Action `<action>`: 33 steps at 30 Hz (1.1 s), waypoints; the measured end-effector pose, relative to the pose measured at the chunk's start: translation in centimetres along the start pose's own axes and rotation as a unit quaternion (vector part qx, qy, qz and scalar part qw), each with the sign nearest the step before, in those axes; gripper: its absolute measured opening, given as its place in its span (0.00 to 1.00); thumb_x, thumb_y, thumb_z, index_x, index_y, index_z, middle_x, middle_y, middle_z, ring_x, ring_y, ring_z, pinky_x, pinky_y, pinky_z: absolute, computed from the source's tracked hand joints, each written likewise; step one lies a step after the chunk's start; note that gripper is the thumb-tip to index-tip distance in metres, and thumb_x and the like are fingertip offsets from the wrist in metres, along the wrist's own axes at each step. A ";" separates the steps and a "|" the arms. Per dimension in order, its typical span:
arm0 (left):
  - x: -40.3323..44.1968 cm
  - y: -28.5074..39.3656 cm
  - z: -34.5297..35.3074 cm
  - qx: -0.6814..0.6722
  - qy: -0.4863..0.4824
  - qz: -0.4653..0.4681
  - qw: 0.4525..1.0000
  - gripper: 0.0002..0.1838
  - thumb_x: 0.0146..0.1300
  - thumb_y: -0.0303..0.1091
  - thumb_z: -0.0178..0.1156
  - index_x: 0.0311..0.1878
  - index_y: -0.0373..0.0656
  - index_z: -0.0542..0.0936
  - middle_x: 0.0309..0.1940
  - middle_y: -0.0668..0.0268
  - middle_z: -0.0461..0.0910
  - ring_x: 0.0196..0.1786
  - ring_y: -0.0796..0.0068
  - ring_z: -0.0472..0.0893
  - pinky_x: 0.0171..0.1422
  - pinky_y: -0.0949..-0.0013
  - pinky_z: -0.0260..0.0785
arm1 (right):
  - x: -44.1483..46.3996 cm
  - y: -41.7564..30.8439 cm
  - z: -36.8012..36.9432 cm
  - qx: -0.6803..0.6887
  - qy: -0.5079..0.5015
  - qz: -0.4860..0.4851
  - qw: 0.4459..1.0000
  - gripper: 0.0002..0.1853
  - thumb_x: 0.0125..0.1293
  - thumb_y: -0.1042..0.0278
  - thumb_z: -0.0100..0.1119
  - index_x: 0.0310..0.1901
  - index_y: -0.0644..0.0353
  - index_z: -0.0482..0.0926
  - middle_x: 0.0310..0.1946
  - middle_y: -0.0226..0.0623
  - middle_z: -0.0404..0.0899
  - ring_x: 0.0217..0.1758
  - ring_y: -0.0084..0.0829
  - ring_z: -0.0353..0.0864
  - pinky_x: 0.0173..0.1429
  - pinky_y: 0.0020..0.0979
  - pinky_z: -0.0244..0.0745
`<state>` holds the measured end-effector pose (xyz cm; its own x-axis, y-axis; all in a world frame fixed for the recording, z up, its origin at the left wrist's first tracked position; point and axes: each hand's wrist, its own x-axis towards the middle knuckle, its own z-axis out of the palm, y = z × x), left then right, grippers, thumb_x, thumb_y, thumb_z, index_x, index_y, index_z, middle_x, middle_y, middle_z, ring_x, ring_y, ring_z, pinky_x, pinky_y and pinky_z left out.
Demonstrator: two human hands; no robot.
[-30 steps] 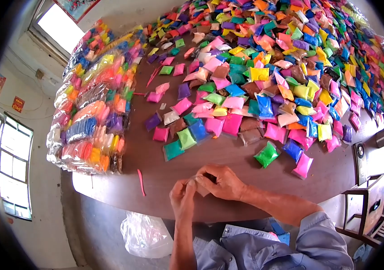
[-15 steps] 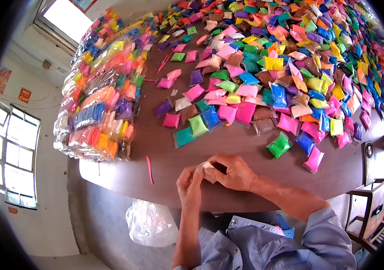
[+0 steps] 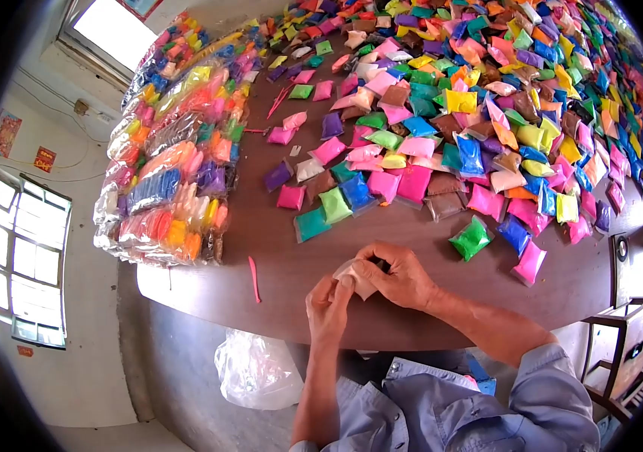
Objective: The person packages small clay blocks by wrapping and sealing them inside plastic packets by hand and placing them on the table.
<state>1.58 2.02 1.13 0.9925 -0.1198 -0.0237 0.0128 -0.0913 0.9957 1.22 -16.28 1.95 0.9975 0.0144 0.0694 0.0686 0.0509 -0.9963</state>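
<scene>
Between both hands, over the near edge of the table, is a small pale pinkish packet [image 3: 364, 287]. My left hand [image 3: 329, 303] pinches its left side with thumb and fingers. From the right, my right hand [image 3: 400, 277] grips the packet's upper edge, thumb on top and fingers curled behind. Part of the packet is hidden by the fingers. Beyond the hands lie a green packet [image 3: 471, 239], a blue packet [image 3: 514, 234] and a pink packet [image 3: 529, 263]. To the left a thin pink plastic tool [image 3: 254, 279] rests on the table.
A large heap of small coloured packets [image 3: 461, 102] covers the far and right parts of the brown table [image 3: 291, 256]. Clear bags filled with packets [image 3: 163, 188] are stacked at the left. A white plastic bag [image 3: 257, 369] sits below the table edge, and a wooden chair [image 3: 619, 354] stands at right.
More of the pale packet now shows between my hands. Both hands have shifted slightly up and right in view, and the right fingers have changed their hold.
</scene>
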 end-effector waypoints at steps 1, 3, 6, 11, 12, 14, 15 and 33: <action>0.0 0.0 -0.1 0.001 0.000 -0.001 1.000 0.16 0.74 0.41 0.67 0.34 0.38 0.82 0.25 0.83 0.69 0.31 0.91 0.62 0.32 0.77 0.51 | -0.1 -0.3 0.0 0.001 0.000 0.000 1.000 0.09 0.77 0.66 0.61 0.45 0.63 0.83 0.31 0.29 0.83 0.34 0.17 0.80 0.38 0.27 0.78; -0.1 0.0 -0.3 -0.007 0.001 -0.008 1.000 0.12 0.75 0.36 0.66 0.33 0.43 0.80 0.31 0.83 0.71 0.35 0.93 0.64 0.37 0.80 0.54 | -0.1 -0.9 0.1 -0.006 -0.008 -0.049 0.999 0.10 0.76 0.65 0.61 0.44 0.63 0.83 0.32 0.34 0.84 0.35 0.22 0.82 0.39 0.30 0.78; -0.1 -0.4 -0.4 -0.018 -0.007 0.001 1.000 0.10 0.75 0.36 0.66 0.37 0.41 0.83 0.31 0.83 0.72 0.35 0.92 0.64 0.37 0.80 0.54 | 0.2 0.8 0.2 -0.082 0.002 -0.099 0.992 0.10 0.76 0.66 0.61 0.43 0.64 0.83 0.33 0.40 0.84 0.36 0.29 0.84 0.40 0.33 0.78; -0.4 1.7 1.0 0.013 -0.019 -0.019 1.000 0.12 0.75 0.38 0.66 0.39 0.39 0.82 0.28 0.82 0.73 0.32 0.91 0.65 0.35 0.80 0.55 | 0.0 0.3 0.3 -0.023 0.010 -0.061 0.998 0.10 0.74 0.66 0.61 0.43 0.65 0.83 0.33 0.46 0.82 0.35 0.37 0.84 0.40 0.36 0.77; -0.4 1.9 1.2 0.000 -0.025 -0.028 0.999 0.10 0.75 0.36 0.65 0.45 0.38 0.85 0.31 0.83 0.73 0.34 0.91 0.66 0.36 0.81 0.56 | 0.0 0.1 0.3 -0.002 0.012 -0.066 0.998 0.10 0.74 0.65 0.62 0.43 0.65 0.83 0.33 0.46 0.82 0.35 0.38 0.84 0.40 0.37 0.77; 0.0 -0.2 0.1 0.013 -0.032 -0.013 0.999 0.10 0.75 0.36 0.65 0.46 0.38 0.85 0.31 0.82 0.74 0.34 0.92 0.67 0.37 0.81 0.56 | 0.1 -0.1 0.2 -0.019 0.010 -0.074 0.997 0.10 0.74 0.65 0.62 0.44 0.65 0.83 0.32 0.47 0.82 0.34 0.38 0.84 0.39 0.37 0.77; 0.1 -0.5 -0.2 0.026 -0.040 0.003 0.999 0.11 0.75 0.36 0.64 0.47 0.37 0.85 0.32 0.82 0.75 0.35 0.92 0.68 0.37 0.81 0.57 | 0.0 -0.2 0.2 -0.037 0.009 -0.082 0.996 0.10 0.74 0.65 0.62 0.44 0.65 0.83 0.32 0.47 0.82 0.34 0.38 0.85 0.39 0.37 0.77; 0.2 1.0 -0.1 0.120 -0.072 0.009 0.990 0.18 0.78 0.43 0.62 0.44 0.33 0.83 0.29 0.76 0.74 0.33 0.87 0.69 0.35 0.76 0.62 | 0.4 -1.1 0.1 -0.052 0.013 -0.038 0.998 0.11 0.76 0.65 0.59 0.46 0.67 0.83 0.33 0.45 0.84 0.33 0.29 0.81 0.38 0.35 0.78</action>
<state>1.80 2.02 2.16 0.9645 -0.2617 -0.0349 -0.0521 -0.3183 0.9466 1.56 -16.25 3.09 0.9893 -0.0117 0.1451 0.1443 -0.0525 -0.9881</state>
